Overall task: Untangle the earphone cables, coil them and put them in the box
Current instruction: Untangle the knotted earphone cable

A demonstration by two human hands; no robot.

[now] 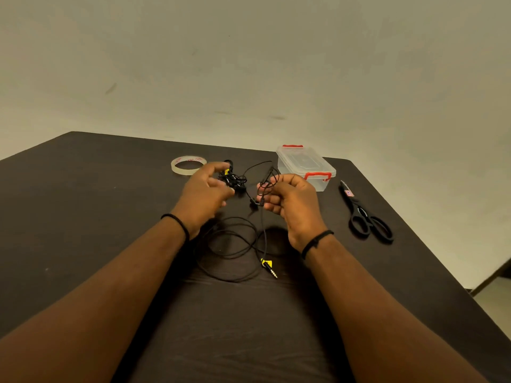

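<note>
While both forearms reach forward over the dark table (pixel 83 217), the left hand (pixel 204 193) and right hand (pixel 290 201) pinch the tangled black earphone cable (pixel 235 239); the lidded clear box (pixel 305 167) sits far right.

L hand (pixel 206 189) + R hand (pixel 287 197) grip tangled earphone cables (pixel 235 181); lidded box (pixel 305 165) behind.

A plain room, perhaps a home or office, is showing: a bare wall (pixel 249 64) is rising beyond the hands. A dark table (pixel 83 203) is spreading under them, holding tape (pixel 188 165) and scissors (pixel 365 214).
</note>
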